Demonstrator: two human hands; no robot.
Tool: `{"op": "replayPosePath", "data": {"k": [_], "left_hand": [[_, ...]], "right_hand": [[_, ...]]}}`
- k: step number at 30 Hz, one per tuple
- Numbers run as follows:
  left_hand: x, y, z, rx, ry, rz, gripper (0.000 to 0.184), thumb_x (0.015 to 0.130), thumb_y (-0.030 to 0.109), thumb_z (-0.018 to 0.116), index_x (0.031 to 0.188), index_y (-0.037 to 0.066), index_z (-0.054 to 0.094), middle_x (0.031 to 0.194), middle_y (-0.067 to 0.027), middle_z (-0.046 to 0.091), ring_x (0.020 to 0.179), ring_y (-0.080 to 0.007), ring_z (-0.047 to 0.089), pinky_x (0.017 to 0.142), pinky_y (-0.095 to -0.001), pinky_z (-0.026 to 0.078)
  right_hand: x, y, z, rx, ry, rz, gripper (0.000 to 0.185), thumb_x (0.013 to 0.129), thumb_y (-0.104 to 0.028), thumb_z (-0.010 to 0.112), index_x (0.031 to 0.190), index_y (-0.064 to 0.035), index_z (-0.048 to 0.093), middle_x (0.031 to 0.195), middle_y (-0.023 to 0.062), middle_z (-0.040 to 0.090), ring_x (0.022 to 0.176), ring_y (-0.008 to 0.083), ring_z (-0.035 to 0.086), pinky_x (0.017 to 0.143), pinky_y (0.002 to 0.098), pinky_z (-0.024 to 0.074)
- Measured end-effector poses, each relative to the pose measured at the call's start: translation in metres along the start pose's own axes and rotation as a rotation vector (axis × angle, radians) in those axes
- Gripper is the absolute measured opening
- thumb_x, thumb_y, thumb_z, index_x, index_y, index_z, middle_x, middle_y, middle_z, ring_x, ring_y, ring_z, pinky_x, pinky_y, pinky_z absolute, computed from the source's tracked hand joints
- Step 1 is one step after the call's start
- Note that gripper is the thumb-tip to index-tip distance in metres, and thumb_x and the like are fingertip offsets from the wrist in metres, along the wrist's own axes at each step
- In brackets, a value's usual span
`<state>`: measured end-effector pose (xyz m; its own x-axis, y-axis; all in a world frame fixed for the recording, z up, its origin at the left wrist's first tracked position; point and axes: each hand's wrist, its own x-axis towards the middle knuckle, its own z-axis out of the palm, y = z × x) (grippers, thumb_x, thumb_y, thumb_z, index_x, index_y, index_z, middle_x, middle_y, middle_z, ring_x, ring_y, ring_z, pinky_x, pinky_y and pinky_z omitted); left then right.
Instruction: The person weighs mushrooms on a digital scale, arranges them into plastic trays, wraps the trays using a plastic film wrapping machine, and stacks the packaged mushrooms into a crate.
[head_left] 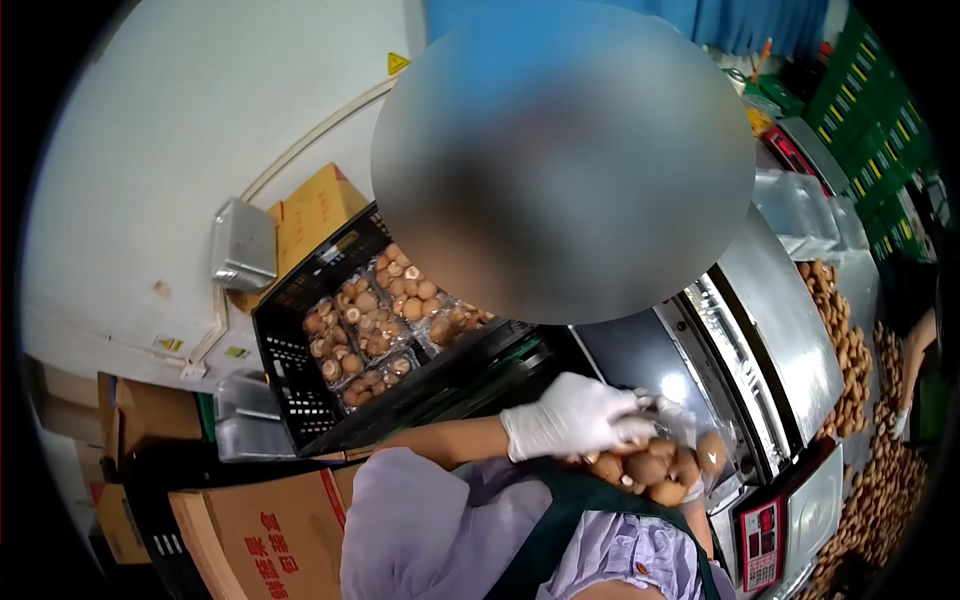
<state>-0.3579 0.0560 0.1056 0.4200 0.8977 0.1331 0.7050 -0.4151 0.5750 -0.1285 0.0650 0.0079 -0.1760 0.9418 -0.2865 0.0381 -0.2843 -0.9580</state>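
Observation:
My left hand [572, 415], in a white glove, reaches in from the left with its fingers bent over a clear pack of brown mushrooms [650, 467]. The pack is close to my apron. On its far right side is my right hand [692, 488], also gloved and mostly hidden behind the mushrooms and the shiny film. Both hands hold the pack between them. Just beyond them lies the dark, glossy top of a metal machine [640, 362].
A black crate [285, 375] holds several mushroom packs. Cardboard boxes [262, 545] and clear trays [247, 420] stand left. A red scale [762, 545] and loose mushrooms [880, 490] lie right, near another person's hand [900, 424]. A blurred oval hides the upper middle.

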Motion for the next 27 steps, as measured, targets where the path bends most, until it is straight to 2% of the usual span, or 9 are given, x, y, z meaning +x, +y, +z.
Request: {"op": "replayPosePath", "data": {"k": [2, 3, 4, 9, 11, 14, 19, 23, 27], "left_hand": [[-0.017, -0.045, -0.003, -0.214, 0.147, -0.235, 0.036, 0.088, 0.043, 0.058, 0.085, 0.009, 0.069, 0.067, -0.0095, 0.066, 0.061, -0.0233, 0.066, 0.055, -0.0317, 0.052], [-0.026, -0.051, -0.030, -0.647, 0.116, -0.545, 0.026, 0.091, 0.030, 0.057, 0.092, 0.006, 0.069, 0.075, -0.0063, 0.069, 0.063, -0.0165, 0.067, 0.058, -0.0281, 0.052], [-0.048, -0.086, -0.036, -0.742, 0.226, -0.653, 0.022, 0.092, 0.022, 0.056, 0.098, 0.004, 0.068, 0.081, -0.0039, 0.070, 0.066, -0.0107, 0.065, 0.060, -0.0254, 0.052], [-0.193, -0.225, -0.104, -0.184, 0.706, -0.943, 0.043, 0.091, 0.040, 0.058, 0.092, -0.001, 0.070, 0.077, -0.0045, 0.069, 0.062, -0.0145, 0.061, 0.060, -0.0307, 0.048], [-0.250, -0.249, -0.121, 0.048, 0.442, -1.161, 0.051, 0.089, 0.048, 0.057, 0.089, -0.001, 0.070, 0.079, -0.0106, 0.069, 0.065, -0.0183, 0.062, 0.064, -0.0324, 0.048], [-0.301, -0.266, -0.093, -0.070, 0.292, -1.332, 0.057, 0.086, 0.055, 0.055, 0.088, 0.001, 0.071, 0.083, -0.0200, 0.068, 0.082, -0.0245, 0.066, 0.078, -0.0318, 0.048], [-0.327, -0.297, -0.036, 0.427, -0.360, -1.383, 0.071, 0.091, 0.063, 0.028, 0.113, 0.007, 0.064, 0.114, -0.0167, 0.063, 0.109, -0.0323, 0.059, 0.091, -0.0422, 0.044], [-0.282, -0.283, -0.047, 0.510, -0.429, -1.579, 0.054, 0.090, 0.055, 0.044, 0.110, 0.010, 0.067, 0.116, -0.0148, 0.063, 0.112, -0.0286, 0.058, 0.092, -0.0434, 0.044], [-0.219, -0.272, -0.065, 0.615, -0.075, -1.313, 0.037, 0.084, 0.040, 0.058, 0.105, 0.010, 0.067, 0.100, -0.0168, 0.066, 0.095, -0.0328, 0.064, 0.084, -0.0427, 0.049]], "right_hand": [[0.021, 0.014, -0.005, -0.097, 0.057, -0.028, 0.023, 0.093, -0.014, 0.057, 0.101, 0.0063, 0.066, 0.100, 0.0156, 0.067, 0.088, 0.0209, 0.062, 0.080, 0.0310, 0.0483], [0.030, 0.019, -0.006, -0.139, 0.068, -0.059, 0.022, 0.093, -0.013, 0.057, 0.101, 0.0063, 0.066, 0.100, 0.0153, 0.067, 0.088, 0.0201, 0.062, 0.079, 0.0302, 0.0485], [0.034, 0.020, -0.004, -0.187, 0.067, -0.132, 0.020, 0.094, -0.009, 0.053, 0.100, 0.0041, 0.066, 0.095, 0.0108, 0.067, 0.077, 0.0109, 0.059, 0.072, 0.0232, 0.0470], [0.027, 0.022, 0.001, -0.439, 0.072, -0.351, 0.013, 0.089, -0.003, 0.056, 0.093, 0.0011, 0.068, 0.093, 0.0108, 0.068, 0.082, 0.0179, 0.063, 0.078, 0.0282, 0.0489], [0.029, 0.026, 0.000, -0.553, 0.082, -0.458, 0.012, 0.087, -0.001, 0.057, 0.092, 0.0012, 0.068, 0.094, 0.0120, 0.068, 0.085, 0.0210, 0.064, 0.080, 0.0301, 0.0493], [0.031, 0.024, 0.000, -0.520, 0.082, -0.393, 0.012, 0.085, 0.000, 0.058, 0.090, 0.0010, 0.069, 0.092, 0.0135, 0.069, 0.089, 0.0245, 0.065, 0.083, 0.0315, 0.0491], [0.034, 0.019, 0.001, -0.468, 0.065, -0.316, 0.010, 0.085, 0.001, 0.057, 0.086, 0.0017, 0.068, 0.090, 0.0124, 0.069, 0.086, 0.0205, 0.065, 0.081, 0.0291, 0.0488], [0.032, 0.014, 0.003, -0.490, 0.063, -0.348, 0.011, 0.086, 0.000, 0.057, 0.085, 0.0009, 0.068, 0.090, 0.0129, 0.069, 0.085, 0.0215, 0.066, 0.080, 0.0299, 0.0497], [0.027, -0.001, 0.008, -0.636, 0.073, -0.299, 0.014, 0.087, -0.010, 0.058, 0.086, -0.0012, 0.069, 0.091, 0.0153, 0.069, 0.086, 0.0267, 0.067, 0.079, 0.0339, 0.0516]]}}
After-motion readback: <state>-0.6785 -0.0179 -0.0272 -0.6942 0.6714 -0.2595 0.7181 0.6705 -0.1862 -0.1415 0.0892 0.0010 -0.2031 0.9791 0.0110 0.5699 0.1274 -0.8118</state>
